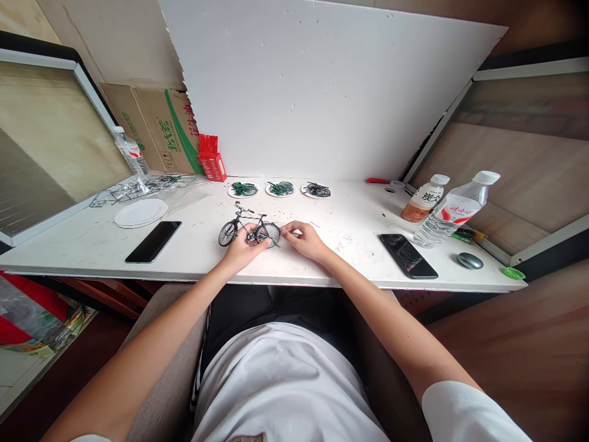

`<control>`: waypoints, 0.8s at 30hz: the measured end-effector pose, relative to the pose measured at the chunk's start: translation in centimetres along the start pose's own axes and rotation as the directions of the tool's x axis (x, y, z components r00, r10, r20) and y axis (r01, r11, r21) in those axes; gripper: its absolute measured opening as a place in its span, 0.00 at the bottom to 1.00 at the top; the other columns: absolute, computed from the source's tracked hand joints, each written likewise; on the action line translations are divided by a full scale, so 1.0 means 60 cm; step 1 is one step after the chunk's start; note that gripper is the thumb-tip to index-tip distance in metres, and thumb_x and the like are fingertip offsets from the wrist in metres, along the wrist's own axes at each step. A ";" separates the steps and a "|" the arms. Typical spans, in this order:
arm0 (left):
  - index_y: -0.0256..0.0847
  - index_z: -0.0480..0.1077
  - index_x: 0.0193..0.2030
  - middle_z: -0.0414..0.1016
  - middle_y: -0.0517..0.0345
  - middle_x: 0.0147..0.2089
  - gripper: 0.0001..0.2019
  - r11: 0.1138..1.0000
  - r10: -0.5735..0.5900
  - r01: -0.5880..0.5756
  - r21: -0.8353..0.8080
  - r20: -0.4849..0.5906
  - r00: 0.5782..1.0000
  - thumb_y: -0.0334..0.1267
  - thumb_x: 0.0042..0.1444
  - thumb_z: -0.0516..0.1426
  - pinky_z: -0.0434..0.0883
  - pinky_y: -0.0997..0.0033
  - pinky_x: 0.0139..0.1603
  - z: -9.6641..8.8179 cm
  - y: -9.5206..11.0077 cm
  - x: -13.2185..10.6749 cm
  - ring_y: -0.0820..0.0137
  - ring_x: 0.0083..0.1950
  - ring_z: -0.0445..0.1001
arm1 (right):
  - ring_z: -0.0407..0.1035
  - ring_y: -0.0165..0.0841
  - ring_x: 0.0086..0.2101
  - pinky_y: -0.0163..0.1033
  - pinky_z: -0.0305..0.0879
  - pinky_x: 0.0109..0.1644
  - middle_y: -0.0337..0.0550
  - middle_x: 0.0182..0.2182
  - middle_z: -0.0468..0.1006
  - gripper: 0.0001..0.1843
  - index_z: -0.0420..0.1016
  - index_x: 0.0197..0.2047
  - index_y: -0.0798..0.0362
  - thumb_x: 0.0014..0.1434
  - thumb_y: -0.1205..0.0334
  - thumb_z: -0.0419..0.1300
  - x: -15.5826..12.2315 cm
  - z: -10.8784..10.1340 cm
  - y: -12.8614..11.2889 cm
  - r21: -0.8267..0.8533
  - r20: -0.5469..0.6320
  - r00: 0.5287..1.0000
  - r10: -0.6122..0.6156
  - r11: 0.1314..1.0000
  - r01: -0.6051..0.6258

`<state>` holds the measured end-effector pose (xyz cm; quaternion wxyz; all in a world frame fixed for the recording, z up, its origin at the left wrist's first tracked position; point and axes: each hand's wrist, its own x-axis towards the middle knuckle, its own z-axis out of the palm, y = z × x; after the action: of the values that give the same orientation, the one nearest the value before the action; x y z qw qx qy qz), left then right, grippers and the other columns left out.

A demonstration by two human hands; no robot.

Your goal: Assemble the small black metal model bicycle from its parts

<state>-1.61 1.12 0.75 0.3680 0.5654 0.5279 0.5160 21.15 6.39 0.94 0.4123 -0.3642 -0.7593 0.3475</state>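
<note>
A small black model bicycle stands upright just above the white table, its handlebar up and to the left. My left hand is closed around its lower middle, near the pedals and the rear wheel. At the back of the rear wheel is my right hand, its thumb and forefinger pinched together close to the tyre. Whether a tiny part sits between those fingertips is too small to make out. Behind the bicycle lie three white plates of small parts, two with green pieces and one with black pieces.
A phone and stacked white discs lie to the left, near loose part frames. On the right are another phone, two bottles, a dark oval object and a green cap. A white board stands behind.
</note>
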 end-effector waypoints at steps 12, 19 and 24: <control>0.43 0.73 0.51 0.81 0.53 0.48 0.27 1.000 -0.009 0.009 -0.001 -0.008 1.000 0.49 0.47 0.74 0.75 0.61 0.55 0.000 -0.009 0.004 0.63 0.44 0.80 | 0.76 0.39 0.43 0.42 0.74 0.43 0.48 0.40 0.82 0.10 0.86 0.45 0.50 0.67 0.56 0.65 -0.004 0.000 -0.009 -0.151 -0.083 0.987 -0.136 0.981 0.122; 0.42 0.72 0.55 0.81 0.51 0.52 0.30 0.998 -0.013 0.015 0.056 -0.030 0.999 0.51 0.49 0.73 0.74 0.58 0.57 -0.002 -0.018 0.008 0.62 0.45 0.80 | 0.74 0.34 0.32 0.39 0.69 0.37 0.37 0.32 0.80 0.16 0.70 0.55 0.48 0.67 0.54 0.63 -0.011 0.000 -0.009 -0.068 -0.051 0.992 -0.115 0.991 0.111; 0.43 0.73 0.53 0.81 0.51 0.51 0.27 0.997 0.002 -0.001 0.077 -0.020 1.000 0.51 0.50 0.72 0.74 0.57 0.57 -0.003 -0.017 0.007 0.62 0.46 0.80 | 0.71 0.32 0.27 0.36 0.64 0.35 0.32 0.27 0.78 0.14 0.64 0.54 0.46 0.69 0.55 0.61 -0.016 0.001 -0.017 -0.038 0.066 0.991 -0.120 0.992 0.123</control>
<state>-2.02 1.67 -0.12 0.3400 0.5743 0.5508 0.5013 21.21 5.05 1.41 0.4004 -0.3147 -0.8000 0.3172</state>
